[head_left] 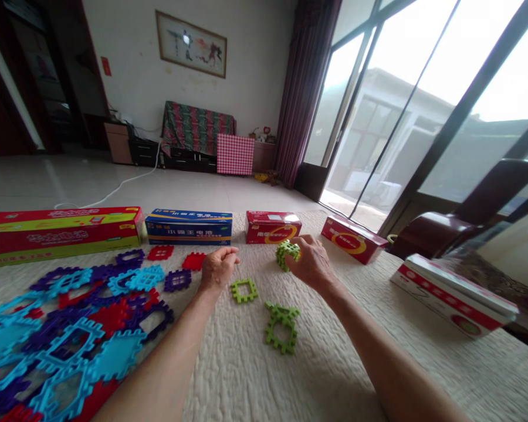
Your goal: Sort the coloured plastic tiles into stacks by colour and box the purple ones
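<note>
My right hand (pixel 310 261) is curled round a small green block assembly (pixel 286 253) resting on the cream quilted surface (pixel 334 363). My left hand (pixel 217 266) hovers a little to the left in a loose fist, with nothing visible in it. A small green square frame piece (pixel 243 290) lies between my forearms. Two joined green frame pieces (pixel 282 327) lie nearer to me.
A pile of blue, purple and red interlocking frame pieces (pixel 70 328) covers the left side. Several boxes line the far edge: a long red and yellow one (pixel 57 234), a blue one (pixel 188 227), red ones (pixel 273 226) (pixel 352 238), and a white and red one (pixel 453 293) at the right.
</note>
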A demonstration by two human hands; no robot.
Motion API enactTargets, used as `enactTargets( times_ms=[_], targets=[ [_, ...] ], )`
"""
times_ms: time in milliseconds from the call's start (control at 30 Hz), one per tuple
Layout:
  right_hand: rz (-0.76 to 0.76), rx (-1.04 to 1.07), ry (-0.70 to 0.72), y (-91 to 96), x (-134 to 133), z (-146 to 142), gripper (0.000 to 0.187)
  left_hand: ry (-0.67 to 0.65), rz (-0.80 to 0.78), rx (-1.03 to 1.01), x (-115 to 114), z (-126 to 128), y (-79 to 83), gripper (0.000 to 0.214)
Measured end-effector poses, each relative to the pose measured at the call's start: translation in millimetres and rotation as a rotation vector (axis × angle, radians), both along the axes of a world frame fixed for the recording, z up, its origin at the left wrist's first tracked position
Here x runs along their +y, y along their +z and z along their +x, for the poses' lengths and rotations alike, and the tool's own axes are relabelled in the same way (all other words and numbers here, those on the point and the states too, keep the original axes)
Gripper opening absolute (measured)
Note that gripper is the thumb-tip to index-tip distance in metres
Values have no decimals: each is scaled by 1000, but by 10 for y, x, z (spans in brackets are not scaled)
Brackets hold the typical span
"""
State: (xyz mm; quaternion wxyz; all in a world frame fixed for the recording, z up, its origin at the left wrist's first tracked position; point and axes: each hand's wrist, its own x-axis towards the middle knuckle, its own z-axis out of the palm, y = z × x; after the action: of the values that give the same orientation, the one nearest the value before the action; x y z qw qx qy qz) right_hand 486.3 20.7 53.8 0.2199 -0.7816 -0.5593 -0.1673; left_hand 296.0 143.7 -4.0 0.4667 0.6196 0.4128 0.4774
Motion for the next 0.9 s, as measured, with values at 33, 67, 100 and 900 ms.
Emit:
enactTargets(
  times_ms=[33, 67, 100, 900],
  targets=[
    [-25, -1, 9, -3, -5, 4, 34, 0, -2, 1, 0, -1, 1, 27],
    [-50, -3, 16, -6, -10, 8, 35, 0, -5, 2, -1, -2, 3, 27],
    [-70, -7, 20, -8, -16, 12, 36, -1, -6, 1, -3, -3, 6, 28],
    [20, 37, 51, -72, 27, -2, 25, -4, -10, 9, -16, -2, 12, 30]
  ],
)
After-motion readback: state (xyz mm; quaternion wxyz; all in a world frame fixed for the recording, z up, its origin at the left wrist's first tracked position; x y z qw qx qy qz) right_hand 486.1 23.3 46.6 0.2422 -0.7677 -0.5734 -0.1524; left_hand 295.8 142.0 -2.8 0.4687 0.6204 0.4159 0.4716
